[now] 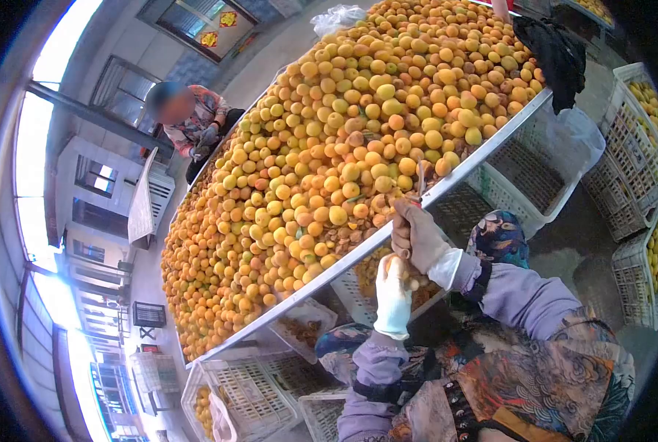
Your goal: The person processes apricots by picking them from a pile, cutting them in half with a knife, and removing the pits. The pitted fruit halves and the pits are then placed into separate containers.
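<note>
Far more whole fruit [338,215] than opened fruit shows: smooth yellow-orange rounds heap the metal-edged worktop [484,149], ragged pieces [361,211] lying near the hands. The gloved right hand [417,234] closes round a thin tool [421,178]; beside it the left hand [394,291] curls, its hold unclear.

Apricot-like fruit [358,125] heaped across metal-edged table [292,298].
</note>
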The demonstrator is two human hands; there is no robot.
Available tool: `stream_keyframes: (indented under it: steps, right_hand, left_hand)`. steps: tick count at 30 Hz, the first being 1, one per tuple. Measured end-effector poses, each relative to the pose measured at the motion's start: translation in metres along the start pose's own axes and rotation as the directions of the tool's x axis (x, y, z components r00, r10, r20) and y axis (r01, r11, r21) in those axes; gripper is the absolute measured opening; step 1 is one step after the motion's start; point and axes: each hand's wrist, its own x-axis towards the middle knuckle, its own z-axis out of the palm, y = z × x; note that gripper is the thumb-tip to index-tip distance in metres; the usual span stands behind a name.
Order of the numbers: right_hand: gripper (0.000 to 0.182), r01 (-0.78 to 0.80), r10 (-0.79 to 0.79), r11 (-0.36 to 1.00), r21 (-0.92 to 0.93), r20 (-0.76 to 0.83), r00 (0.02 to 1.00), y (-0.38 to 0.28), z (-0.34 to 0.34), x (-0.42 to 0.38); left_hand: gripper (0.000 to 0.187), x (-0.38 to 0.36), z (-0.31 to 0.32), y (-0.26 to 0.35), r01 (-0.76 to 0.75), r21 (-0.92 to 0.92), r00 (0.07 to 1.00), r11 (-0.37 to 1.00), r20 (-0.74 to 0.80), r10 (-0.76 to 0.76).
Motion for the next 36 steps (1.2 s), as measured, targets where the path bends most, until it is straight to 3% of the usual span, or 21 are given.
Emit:
stream_keyframes:
  steps: [1,3,5,6,7,8,9,12,14,16,21,23,24,25,27,29,33,36]
  right_hand:
    - [0.027,-0.001,0.001,1.0,0.0,-0.002,1.0,-0.001,0.002,0.002]
    - [0.026,0.074,-0.07,0.997,-0.03,0.105,0.992,-0.006,0.007,0.007]
    - [0.026,0.088,-0.083,0.994,-0.072,0.06,0.995,-0.012,0.018,0.011]
    - [0.029,0.193,-0.188,0.978,-0.077,0.061,0.98,-0.013,0.019,0.018]
    - [0.033,0.294,-0.289,0.952,-0.083,0.063,0.955,-0.015,0.019,0.024]
    - [0.033,0.295,-0.292,0.956,-0.005,0.116,0.949,-0.023,0.022,0.022]
    - [0.034,0.313,-0.31,0.948,-0.061,0.057,0.949,-0.03,0.021,0.021]
    - [0.034,0.307,-0.305,0.947,-0.099,0.037,0.952,-0.035,0.003,0.032]
    - [0.02,0.329,-0.329,0.943,-0.049,0.014,0.944,-0.03,-0.01,0.045]
    - [0.02,0.288,-0.288,0.957,-0.022,-0.018,0.957,-0.032,-0.02,0.05]
    - [0.021,0.18,-0.18,0.982,-0.056,-0.003,0.984,-0.039,-0.034,0.052]
    - [0.023,0.198,-0.201,0.977,-0.082,-0.028,0.979,-0.037,-0.028,0.049]
    - [0.025,0.219,-0.225,0.969,-0.11,-0.041,0.973,-0.036,-0.025,0.047]
    - [0.025,0.217,-0.223,0.97,-0.11,-0.046,0.974,-0.038,-0.024,0.044]
    - [0.027,0.182,-0.184,0.968,-0.173,0.003,0.983,-0.04,-0.024,0.04]
    - [0.029,0.176,-0.179,0.972,-0.159,-0.007,0.984,-0.04,-0.025,0.039]
    - [0.03,0.144,-0.148,0.97,-0.194,-0.006,0.989,-0.04,-0.029,0.039]
    - [0.029,0.116,-0.12,0.977,-0.181,-0.01,0.993,-0.039,-0.029,0.038]
  left_hand:
    - [0.045,0.008,-0.008,-0.004,-0.145,0.367,0.989,0.919,0.074,0.126]
    - [0.054,0.029,-0.024,-0.003,0.16,-0.035,0.987,0.987,0.027,-0.159]
    - [0.037,0.027,-0.002,0.02,0.072,0.155,0.997,0.985,-0.013,-0.071]
    - [0.017,0.028,0.004,0.014,-0.31,0.392,0.946,0.866,0.034,0.323]
    - [0.022,0.04,0.001,0.016,-0.255,0.158,0.966,0.954,0.013,0.257]
    - [0.02,0.049,-0.005,0.022,-0.191,0.138,0.979,0.972,-0.052,0.2]
    - [0.018,0.058,-0.01,0.029,-0.127,0.113,0.984,0.985,-0.113,0.14]
    - [0.023,0.08,-0.018,0.042,-0.192,0.196,0.966,0.962,-0.136,0.22]
    - [0.023,0.091,-0.019,0.046,-0.19,0.202,0.965,0.961,-0.142,0.221]
    - [0.024,0.098,-0.021,0.05,-0.148,0.14,0.962,0.979,-0.211,0.175]
    - [0.023,0.116,-0.035,0.047,-0.132,0.069,0.972,0.989,-0.188,0.142]
    - [0.022,0.118,-0.036,0.05,-0.157,0.154,0.963,0.976,-0.194,0.185]
    - [0.022,0.123,-0.035,0.05,-0.158,0.208,0.939,0.965,-0.272,0.212]
    - [0.022,0.124,-0.034,0.052,-0.153,0.208,0.939,0.966,-0.273,0.207]
    - [0.022,0.125,-0.032,0.055,-0.176,0.4,0.918,0.899,-0.263,0.296]
    - [0.021,0.13,-0.037,0.055,-0.194,0.436,0.905,0.879,-0.265,0.332]
    - [0.019,0.128,-0.041,0.06,-0.173,0.452,0.919,0.875,-0.246,0.309]
    - [0.02,0.143,-0.062,0.052,-0.308,0.594,0.873,0.743,-0.134,0.47]
